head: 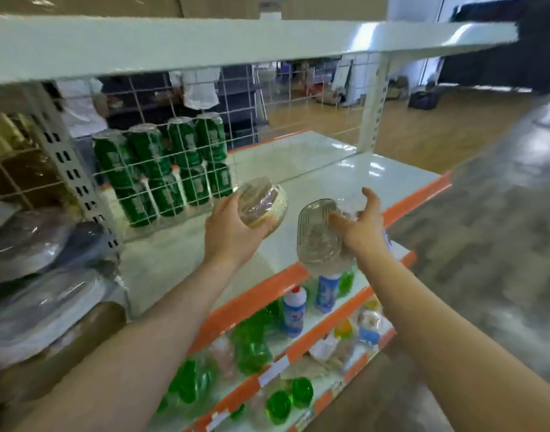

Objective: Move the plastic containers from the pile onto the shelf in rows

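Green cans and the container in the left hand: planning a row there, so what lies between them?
Only bare white shelf shows between the green cans and the wrapped container in the left hand, in the head view.

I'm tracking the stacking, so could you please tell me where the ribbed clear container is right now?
In the head view, the ribbed clear container is right of centre, held by the right hand above the shelf's orange front edge.

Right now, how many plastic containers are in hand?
2. One in the left hand: a wrapped container over the shelf. One in the right hand: a clear ribbed container at the shelf's front edge. The pile isn't in view.
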